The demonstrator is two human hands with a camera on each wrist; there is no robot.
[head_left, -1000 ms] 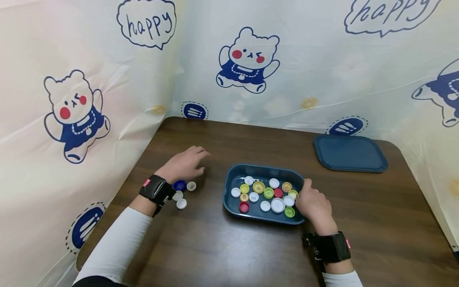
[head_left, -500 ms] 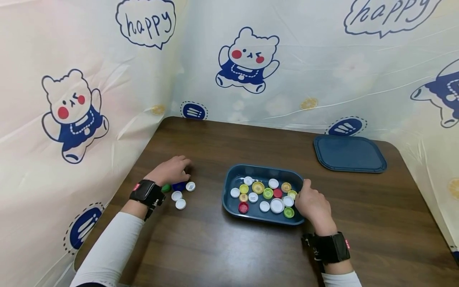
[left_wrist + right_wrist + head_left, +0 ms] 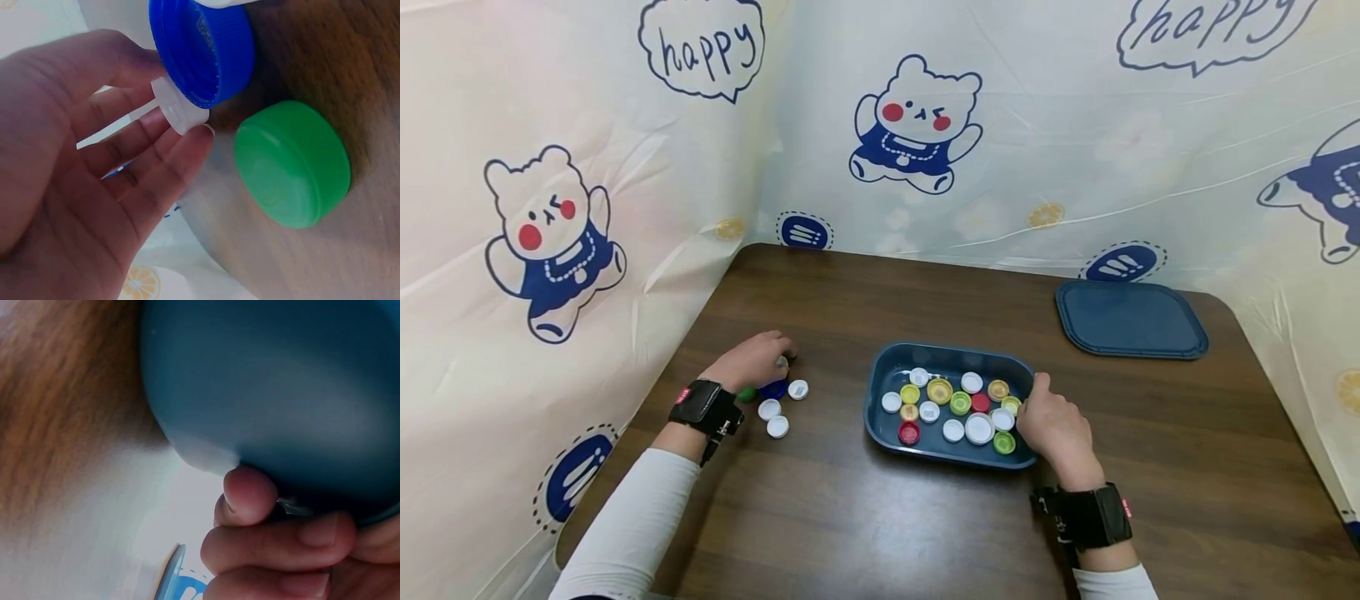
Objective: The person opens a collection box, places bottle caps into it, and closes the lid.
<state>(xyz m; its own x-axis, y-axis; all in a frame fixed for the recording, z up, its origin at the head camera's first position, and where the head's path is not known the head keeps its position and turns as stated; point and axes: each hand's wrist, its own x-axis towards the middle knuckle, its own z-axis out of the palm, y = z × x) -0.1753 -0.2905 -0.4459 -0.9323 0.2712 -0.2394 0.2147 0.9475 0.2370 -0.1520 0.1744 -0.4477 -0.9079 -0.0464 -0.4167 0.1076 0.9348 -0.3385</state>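
Observation:
My left hand [image 3: 751,363] is at the left of the table, fingers curled, with a white bottle cap [image 3: 178,106] between thumb and fingers. Part of that cap is hidden behind a blue bottle cap [image 3: 231,53] in the left wrist view. A green bottle cap [image 3: 294,164] lies beside them. Two white caps, one a pale cap [image 3: 778,427], lie near the wrist, and another white cap [image 3: 798,389] is to their upper right. My right hand [image 3: 1057,427] grips the right end of a dark blue tray [image 3: 951,457], fingers curled at its rim [image 3: 215,459].
Inside the tray lie several bottle caps in white, yellow, green and red, among them a large white cap [image 3: 980,429]. A flat dark blue lid [image 3: 1132,318] lies at the table's back right. Printed curtain [image 3: 1045,125] hangs behind the brown table [image 3: 865,533].
My left hand has moved left and nearer, over the loose caps, and its fingers have closed around a white cap. My right hand stays at the tray's end.

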